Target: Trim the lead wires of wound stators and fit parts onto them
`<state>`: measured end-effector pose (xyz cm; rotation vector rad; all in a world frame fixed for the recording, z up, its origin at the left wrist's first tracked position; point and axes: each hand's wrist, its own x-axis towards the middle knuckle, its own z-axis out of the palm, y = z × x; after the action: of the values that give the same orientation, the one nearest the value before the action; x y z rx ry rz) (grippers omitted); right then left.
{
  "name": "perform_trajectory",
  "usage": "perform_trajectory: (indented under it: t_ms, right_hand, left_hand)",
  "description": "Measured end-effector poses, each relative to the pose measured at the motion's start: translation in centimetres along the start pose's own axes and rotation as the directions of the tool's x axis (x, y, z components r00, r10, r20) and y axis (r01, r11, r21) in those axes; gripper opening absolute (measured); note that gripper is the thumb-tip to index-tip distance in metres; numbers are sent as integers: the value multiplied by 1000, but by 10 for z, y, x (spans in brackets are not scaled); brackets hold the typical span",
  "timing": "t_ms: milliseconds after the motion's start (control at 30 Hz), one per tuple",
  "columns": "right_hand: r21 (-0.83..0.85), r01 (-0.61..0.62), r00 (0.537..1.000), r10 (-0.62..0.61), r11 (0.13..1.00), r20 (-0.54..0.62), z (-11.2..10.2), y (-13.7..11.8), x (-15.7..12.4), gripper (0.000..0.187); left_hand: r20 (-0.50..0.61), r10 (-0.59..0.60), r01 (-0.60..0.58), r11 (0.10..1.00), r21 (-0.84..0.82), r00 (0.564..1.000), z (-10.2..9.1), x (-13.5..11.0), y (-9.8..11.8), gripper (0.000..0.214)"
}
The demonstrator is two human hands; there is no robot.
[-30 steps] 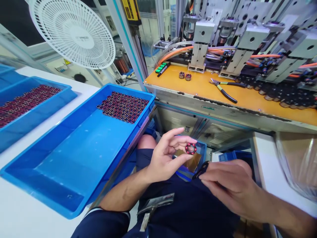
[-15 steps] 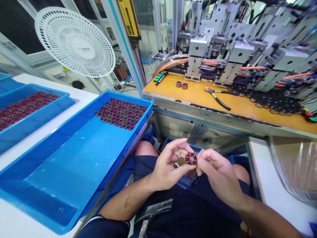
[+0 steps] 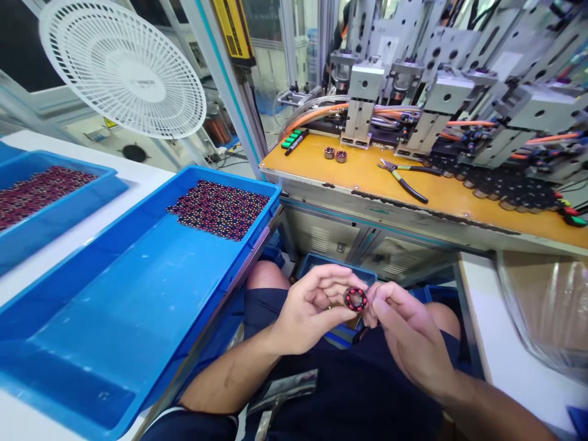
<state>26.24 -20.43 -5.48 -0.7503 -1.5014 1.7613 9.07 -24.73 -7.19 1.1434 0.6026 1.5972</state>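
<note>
The left hand is pinching the ring between the knees; the right hand, apart a second ago, is bunching its fingers at the ring's edge; I cannot tell what they're gripping.

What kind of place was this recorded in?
Probably a factory production station: metal machine units with orange hoses stand along an orange worktop, a blue plastic bin holds many small red-dotted parts, and the left hand holds a similar-looking ring.
</note>
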Motion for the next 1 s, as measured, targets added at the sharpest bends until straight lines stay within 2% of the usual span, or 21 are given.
perform_trajectory:
  t_ms: [100,200,267,367,533,600,733,933,1000]
  right_hand:
    - [-72,19,1000,-18,997,15,-4,-3,-2,17]
    - [-192,23,1000,-22,981,8,-5,-16,2,21]
    - [-280,-13,1000,18,960,15,-3,-24,6,26]
    - [-345,-35,998,53,938,44,-1,-28,10,27]
    - [-345,-56,995,80,937,57,-11,-29,11,30]
    - [-341,-97,990,126,935,62,-14,-32,11,30]
    - [-354,-145,974,196,924,112,-12,-40,12,28]
    - [-444,-98,978,169,891,122,-26,-46,18,32]
    - [-484,-51,979,140,874,149,-32,-50,23,27]
  left_hand:
    - [20,-81,82,995,-63,997,-4,2,3,34]
    - [31,-101,102,995,-13,994,-6,3,4,35]
    - [15,-114,114,992,47,993,-6,3,3,38]
    - [-26,-166,168,983,76,986,-5,2,1,30]
    - [9,-266,263,946,-189,964,-5,1,1,30]
    - [10,-293,288,931,-222,956,-5,1,3,30]
    - [21,-328,327,929,-172,944,-2,2,7,27]
    - [21,-386,386,918,-88,922,-3,2,12,26]
    - [41,-422,424,902,-78,906,-4,2,13,28]
